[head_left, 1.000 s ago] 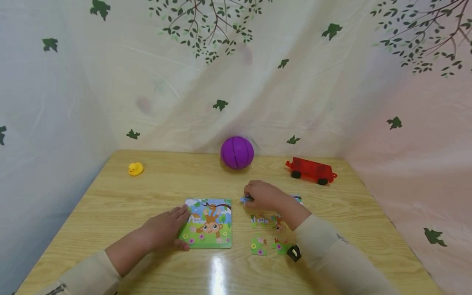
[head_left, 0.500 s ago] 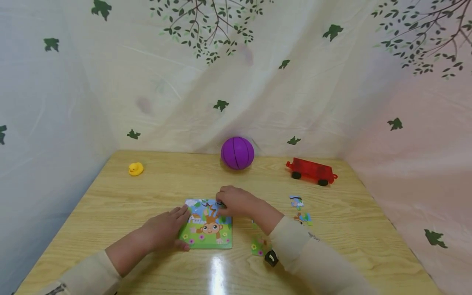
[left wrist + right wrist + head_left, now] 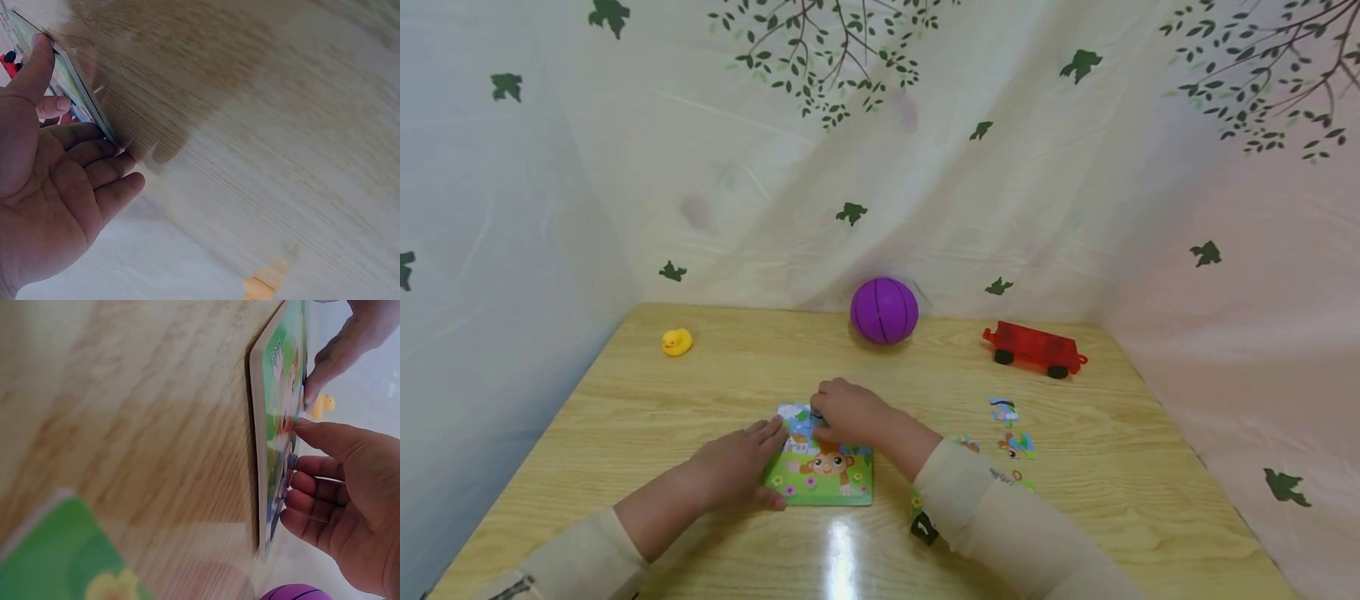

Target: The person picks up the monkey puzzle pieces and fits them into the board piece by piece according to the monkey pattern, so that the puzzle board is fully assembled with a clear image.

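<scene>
A square monkey picture board (image 3: 820, 492) lies flat on the wooden table in the head view. My left hand (image 3: 733, 465) rests along its left edge, fingers fairly straight and the thumb at the lower corner. Over the board's upper part, my right hand (image 3: 853, 414) pinches a small jigsaw piece (image 3: 292, 461), which its fingers mostly cover. In the right wrist view the thumb and fingertips are at the picture's surface. Whether the piece lies flat on it cannot be told.
Loose jigsaw pieces lie right of the board, among them a blue one (image 3: 1003, 411) and one with a monkey's face (image 3: 1015, 446); the right sleeve partly covers others. Farther back are a yellow duck (image 3: 677, 342), a purple ball (image 3: 884, 311) and a red wagon (image 3: 1034, 348).
My right hand has carried the pinched piece leftward from the loose pieces onto the board's upper part. The left hand has stayed at the board's left edge.
</scene>
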`<state>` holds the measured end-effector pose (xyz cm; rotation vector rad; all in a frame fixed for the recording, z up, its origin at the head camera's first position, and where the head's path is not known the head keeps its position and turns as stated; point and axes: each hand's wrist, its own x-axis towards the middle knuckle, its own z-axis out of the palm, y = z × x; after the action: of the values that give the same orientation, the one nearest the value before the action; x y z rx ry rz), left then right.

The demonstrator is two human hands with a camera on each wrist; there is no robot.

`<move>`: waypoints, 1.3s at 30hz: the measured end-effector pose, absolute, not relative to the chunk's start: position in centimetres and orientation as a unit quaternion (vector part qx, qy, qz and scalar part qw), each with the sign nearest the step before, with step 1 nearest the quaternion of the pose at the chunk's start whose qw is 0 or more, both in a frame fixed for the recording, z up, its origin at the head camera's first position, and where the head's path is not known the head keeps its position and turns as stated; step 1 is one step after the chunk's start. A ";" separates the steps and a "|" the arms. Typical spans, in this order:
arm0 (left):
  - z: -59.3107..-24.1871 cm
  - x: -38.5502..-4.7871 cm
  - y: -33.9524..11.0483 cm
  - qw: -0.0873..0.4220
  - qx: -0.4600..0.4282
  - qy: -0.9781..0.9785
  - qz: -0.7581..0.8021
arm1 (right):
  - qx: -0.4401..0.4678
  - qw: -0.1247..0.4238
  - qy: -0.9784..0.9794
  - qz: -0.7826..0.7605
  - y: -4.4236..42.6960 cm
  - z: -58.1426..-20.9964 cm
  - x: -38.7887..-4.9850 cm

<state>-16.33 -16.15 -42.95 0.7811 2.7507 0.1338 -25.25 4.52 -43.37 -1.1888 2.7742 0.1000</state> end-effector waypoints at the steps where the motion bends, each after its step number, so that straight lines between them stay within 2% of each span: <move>1: -43.0 -16.3 -16.2 0.139 0.271 0.951 0.046 | -0.392 0.062 0.917 0.033 4.4 -43.4 -25.2; 21: -42.7 -16.3 -16.1 0.139 0.270 0.951 0.064 | -0.402 0.101 0.909 0.037 5.1 -42.9 -24.2; 27: -42.6 -16.4 -16.0 0.142 0.266 0.952 0.057 | -0.449 0.077 0.888 0.068 6.0 -43.3 -23.8; 32: -42.5 -16.5 -16.0 0.130 0.274 0.952 0.053 | -0.452 0.072 0.887 0.062 6.4 -43.4 -23.6; 39: -42.7 -16.9 -16.0 0.103 0.297 0.948 0.046 | -0.442 0.106 0.890 -0.005 7.9 -42.5 -24.0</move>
<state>-16.88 -16.01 -42.70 0.8749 2.7979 0.1345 -23.96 7.90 -42.45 -1.3028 2.6225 -0.0148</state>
